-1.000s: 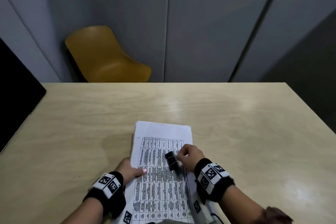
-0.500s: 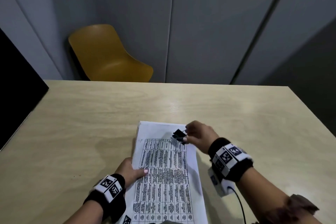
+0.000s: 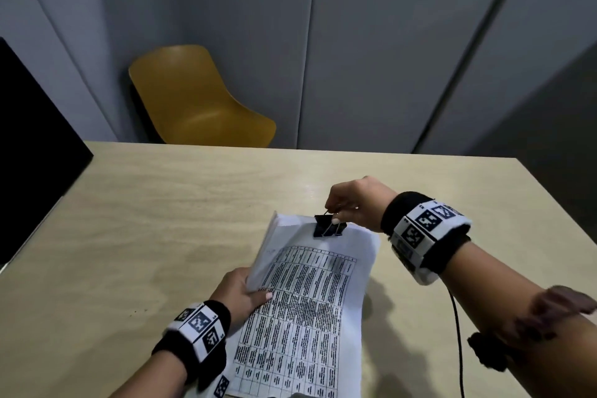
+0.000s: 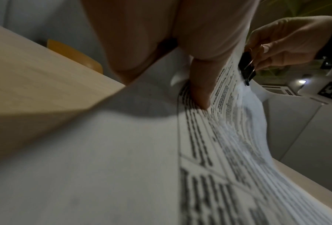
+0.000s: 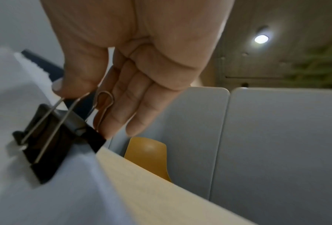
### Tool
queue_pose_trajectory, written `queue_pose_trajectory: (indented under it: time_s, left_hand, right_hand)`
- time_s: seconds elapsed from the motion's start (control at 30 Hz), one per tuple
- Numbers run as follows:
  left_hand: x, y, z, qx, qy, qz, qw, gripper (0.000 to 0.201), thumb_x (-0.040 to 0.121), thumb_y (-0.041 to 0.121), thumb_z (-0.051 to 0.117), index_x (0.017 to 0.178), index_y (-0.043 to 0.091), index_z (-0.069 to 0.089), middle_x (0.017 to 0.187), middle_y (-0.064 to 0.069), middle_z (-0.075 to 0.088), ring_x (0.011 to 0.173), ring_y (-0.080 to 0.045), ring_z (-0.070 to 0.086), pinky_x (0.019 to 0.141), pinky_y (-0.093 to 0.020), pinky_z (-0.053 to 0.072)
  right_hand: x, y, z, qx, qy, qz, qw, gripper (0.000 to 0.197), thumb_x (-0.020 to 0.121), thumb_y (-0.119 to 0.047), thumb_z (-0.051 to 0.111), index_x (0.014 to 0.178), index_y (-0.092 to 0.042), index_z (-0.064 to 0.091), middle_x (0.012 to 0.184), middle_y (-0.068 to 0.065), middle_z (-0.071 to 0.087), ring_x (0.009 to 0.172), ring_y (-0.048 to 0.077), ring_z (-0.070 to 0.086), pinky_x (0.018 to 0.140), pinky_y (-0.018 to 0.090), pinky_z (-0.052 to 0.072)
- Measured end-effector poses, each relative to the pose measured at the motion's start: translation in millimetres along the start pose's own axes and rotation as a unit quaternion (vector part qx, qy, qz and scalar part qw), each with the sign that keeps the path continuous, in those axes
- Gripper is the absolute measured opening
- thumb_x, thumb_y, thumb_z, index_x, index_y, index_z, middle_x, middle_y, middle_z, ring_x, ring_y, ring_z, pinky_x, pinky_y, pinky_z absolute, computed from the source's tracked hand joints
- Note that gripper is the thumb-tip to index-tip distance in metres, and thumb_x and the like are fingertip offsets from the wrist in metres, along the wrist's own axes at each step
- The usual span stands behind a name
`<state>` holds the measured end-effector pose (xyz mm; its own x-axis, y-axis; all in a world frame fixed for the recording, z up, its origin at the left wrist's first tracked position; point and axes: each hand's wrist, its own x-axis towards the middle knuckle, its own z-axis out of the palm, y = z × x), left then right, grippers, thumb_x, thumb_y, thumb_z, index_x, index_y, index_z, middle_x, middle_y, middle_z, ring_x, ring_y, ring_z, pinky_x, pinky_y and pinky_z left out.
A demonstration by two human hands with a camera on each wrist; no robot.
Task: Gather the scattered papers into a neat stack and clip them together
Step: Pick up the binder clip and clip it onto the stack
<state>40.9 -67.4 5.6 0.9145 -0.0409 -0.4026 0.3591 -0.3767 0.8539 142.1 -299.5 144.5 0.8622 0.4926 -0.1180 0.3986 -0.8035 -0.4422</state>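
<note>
Right hand (image 3: 353, 203): grip pinched on the wire handles of the black binder clip (image 3: 329, 225), which sits on the far edge of the paper stack (image 3: 310, 294).
Left hand (image 3: 240, 292): grip closed on the stack's left edge, thumb on top, fingers beneath; that side is raised off the tabletop (image 3: 161, 220) and the sheets bow.
Stack position: near centre of the tabletop, its near end running out of the head view.
Risk, seating: the clip may catch only the upper sheets (how deep it sits cannot be told), because the lifted left edge fans the pages.
Risk, slip: if the handles escape the pinch, the clip could snap shut askew and crease the corner.
Risk, alignment: tilting may let lower sheets slide out of register.
Surroundings: a yellow chair (image 3: 200, 100) beyond the far edge, a dark panel (image 3: 35, 145) at left, and a cable (image 3: 458, 333) trailing from the right wrist.
Obstructions: nothing lies between clip and paper.
</note>
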Motion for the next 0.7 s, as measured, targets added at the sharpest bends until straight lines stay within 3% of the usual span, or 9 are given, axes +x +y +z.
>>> queue_pose_trajectory:
  time_s: [0.13,0.2,0.27,0.33,0.4,0.5,0.57,0.63,0.7]
  left_hand:
    - [2,-1,-8,-0.070,-0.018,-0.005,0.997,0.016,0.074,0.007,0.071,0.076,0.006,0.055,0.067,-0.007,0.049,0.067,-0.024,0.048,0.067,-0.033,0.046]
    - [1,-2,-11,-0.107,-0.034,-0.005,0.994,0.019,0.072,0.005,0.072,0.086,0.000,0.060,0.080,-0.017,0.061,0.081,-0.034,0.059,0.082,-0.041,0.051]
    - [1,0,-11,-0.123,-0.052,0.000,0.991,0.034,0.068,0.010,0.075,0.096,-0.004,0.063,0.098,-0.029,0.065,0.096,-0.044,0.061,0.093,-0.051,0.049]
    - [0,2,-9,-0.127,-0.063,0.001,0.990,0.046,0.064,0.016,0.076,0.099,-0.010,0.061,0.101,-0.037,0.060,0.101,-0.052,0.055,0.094,-0.053,0.047]
    - [0,3,-8,-0.134,-0.070,-0.001,0.989,0.055,0.061,0.019,0.077,0.098,-0.016,0.057,0.099,-0.033,0.060,0.101,-0.056,0.052,0.093,-0.054,0.045]
    - [1,4,-10,-0.135,-0.068,-0.006,0.989,0.039,0.070,0.006,0.073,0.099,-0.015,0.058,0.101,-0.036,0.060,0.098,-0.054,0.055,0.091,-0.051,0.049]
    - [0,7,-10,-0.134,-0.061,-0.013,0.989,0.030,0.074,-0.002,0.068,0.099,-0.014,0.058,0.098,-0.033,0.060,0.088,-0.043,0.060,0.083,-0.041,0.053]
    - [0,9,-12,-0.148,-0.061,-0.019,0.987,0.027,0.075,-0.005,0.066,0.099,-0.013,0.058,0.096,-0.026,0.059,0.086,-0.033,0.058,0.080,-0.039,0.051]
    - [-1,11,-13,-0.163,-0.063,-0.023,0.984,0.024,0.075,-0.006,0.066,0.098,-0.009,0.060,0.098,-0.027,0.059,0.086,-0.032,0.058,0.080,-0.039,0.050]
  right_hand:
    - [-5,5,6,0.158,-0.041,0.029,0.986,0.054,0.078,-0.018,0.072,0.128,-0.012,0.051,0.122,0.008,0.063,0.107,0.018,0.063,0.100,0.036,0.047]
    - [-7,3,16,0.091,-0.067,0.013,0.994,0.080,0.073,-0.028,0.075,0.141,-0.016,0.034,0.138,0.003,0.050,0.121,0.017,0.053,0.106,0.033,0.040]
    - [-10,0,23,0.042,-0.076,0.014,0.996,0.089,0.065,-0.033,0.081,0.140,-0.020,0.035,0.138,-0.003,0.049,0.124,0.013,0.048,0.106,0.027,0.037]
    - [-9,1,28,0.049,-0.083,0.030,0.995,0.061,0.064,-0.032,0.081,0.120,-0.021,0.058,0.112,-0.004,0.065,0.103,0.013,0.058,0.093,0.027,0.046]
    - [-11,0,30,0.046,-0.100,0.036,0.993,0.026,0.068,-0.031,0.079,0.088,-0.024,0.066,0.078,-0.007,0.065,0.077,0.015,0.059,0.073,0.027,0.047]
    - [-12,4,30,0.088,-0.107,0.023,0.990,0.021,0.071,-0.032,0.077,0.087,-0.023,0.067,0.075,-0.008,0.064,0.075,0.013,0.060,0.074,0.028,0.048]
    - [-11,7,24,0.204,-0.086,0.024,0.975,0.039,0.064,-0.053,0.072,0.090,-0.024,0.068,0.083,-0.009,0.067,0.079,0.007,0.063,0.080,0.024,0.048]
    - [-9,8,17,0.345,-0.075,0.079,0.932,0.077,0.045,-0.089,0.050,0.086,-0.027,0.070,0.090,-0.012,0.069,0.086,-0.001,0.063,0.081,0.016,0.046]
    - [-8,10,15,0.377,-0.096,0.099,0.916,0.100,0.030,-0.100,0.033,0.085,-0.026,0.071,0.093,-0.010,0.071,0.091,0.000,0.064,0.083,0.013,0.045]
